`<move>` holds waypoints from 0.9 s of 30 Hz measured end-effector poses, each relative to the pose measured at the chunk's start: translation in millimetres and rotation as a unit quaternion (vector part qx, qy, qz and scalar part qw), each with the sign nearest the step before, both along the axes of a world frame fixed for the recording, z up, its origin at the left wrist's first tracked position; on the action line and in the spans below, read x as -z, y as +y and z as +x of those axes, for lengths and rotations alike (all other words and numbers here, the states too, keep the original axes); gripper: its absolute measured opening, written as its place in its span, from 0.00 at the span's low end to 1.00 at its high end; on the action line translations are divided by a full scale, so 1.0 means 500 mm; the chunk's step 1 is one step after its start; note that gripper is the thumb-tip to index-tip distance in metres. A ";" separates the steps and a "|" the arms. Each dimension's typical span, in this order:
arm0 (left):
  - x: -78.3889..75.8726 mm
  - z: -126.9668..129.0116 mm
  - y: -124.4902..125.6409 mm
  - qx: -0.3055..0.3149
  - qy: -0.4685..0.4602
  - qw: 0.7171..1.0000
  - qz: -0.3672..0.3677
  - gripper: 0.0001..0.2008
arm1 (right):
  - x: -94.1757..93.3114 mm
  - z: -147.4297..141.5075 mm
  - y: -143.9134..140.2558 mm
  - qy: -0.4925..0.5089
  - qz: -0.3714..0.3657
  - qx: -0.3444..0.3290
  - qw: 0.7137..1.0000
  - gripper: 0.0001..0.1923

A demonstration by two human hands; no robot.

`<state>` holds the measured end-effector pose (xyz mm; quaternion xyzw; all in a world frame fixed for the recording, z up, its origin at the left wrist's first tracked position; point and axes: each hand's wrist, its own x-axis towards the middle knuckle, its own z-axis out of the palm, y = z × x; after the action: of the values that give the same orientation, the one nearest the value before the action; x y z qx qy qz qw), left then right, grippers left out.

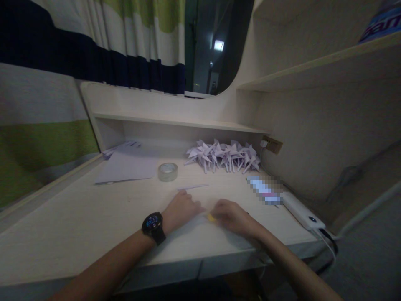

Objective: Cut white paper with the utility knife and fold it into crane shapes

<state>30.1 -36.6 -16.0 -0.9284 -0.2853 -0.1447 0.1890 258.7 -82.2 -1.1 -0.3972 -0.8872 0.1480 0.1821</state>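
Observation:
My left hand (184, 209), with a black watch (153, 225) on its wrist, rests low over the desk. Its fingers are curled, thumb and forefinger pointing at the other hand; what lies between them is too blurred to make out. My right hand (232, 215) is closed around a small yellow object (211, 217) whose kind I cannot tell, as the fingers cover most of it. The two hands nearly meet. Just beyond the left fingers lies a thin rolled paper stick (193, 187). A roll of clear tape (167, 172) sits farther back.
White paper sheets (128, 163) lie at back left. Folded paper pieces with stick-like stems (224, 155) are heaped under the shelf (175, 121). On the right are a pixelated phone-like object (265, 190), a white power strip (302, 211) with cables, and a wall socket (272, 144).

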 end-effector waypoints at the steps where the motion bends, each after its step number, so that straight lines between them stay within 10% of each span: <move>1: -0.002 -0.001 -0.002 0.004 0.005 1.000 0.008 0.20 | -0.001 -0.001 -0.004 -0.003 0.004 0.005 1.000 0.11; 27: 0.012 0.012 -0.011 -0.025 0.025 0.999 -0.006 0.15 | -0.001 -0.015 -0.034 0.017 -0.004 -0.011 1.000 0.08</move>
<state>36.3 -42.2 -21.9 -0.9256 -0.3043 -0.1148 0.1936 251.3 -99.3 -0.7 -0.3857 -0.8877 0.1602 0.1937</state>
